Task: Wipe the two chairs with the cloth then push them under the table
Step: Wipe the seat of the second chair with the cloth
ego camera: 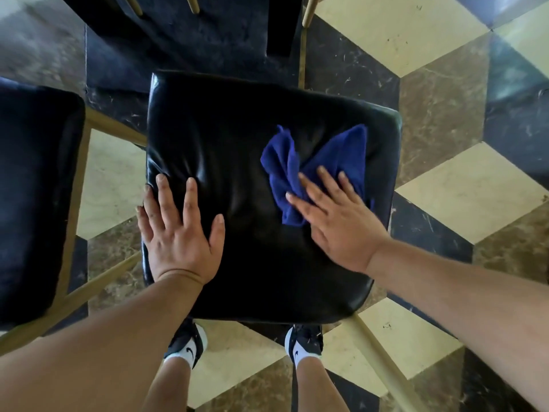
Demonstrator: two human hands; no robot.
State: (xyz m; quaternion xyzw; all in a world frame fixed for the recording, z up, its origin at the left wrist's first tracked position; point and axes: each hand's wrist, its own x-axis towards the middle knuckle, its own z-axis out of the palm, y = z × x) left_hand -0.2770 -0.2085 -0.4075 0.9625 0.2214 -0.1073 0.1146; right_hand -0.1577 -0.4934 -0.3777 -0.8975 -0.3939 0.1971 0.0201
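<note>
A chair with a glossy black padded seat (237, 144) and gold legs stands directly below me. A crumpled blue cloth (335, 156) lies on the right half of that seat. My right hand (335, 215) lies flat on the cloth's near end, fingers spread, pressing it onto the seat. My left hand (178, 230) rests flat on the seat's left edge, fingers apart, holding nothing. A second chair with a dark blue seat (32, 188) stands at the left, partly cut off by the frame edge.
The floor is marble tile (463, 185) in cream, brown and black diamonds. A dark surface with gold legs (208, 34) fills the top centre, likely the table. My two feet in dark shoes (303, 343) stand just behind the chair.
</note>
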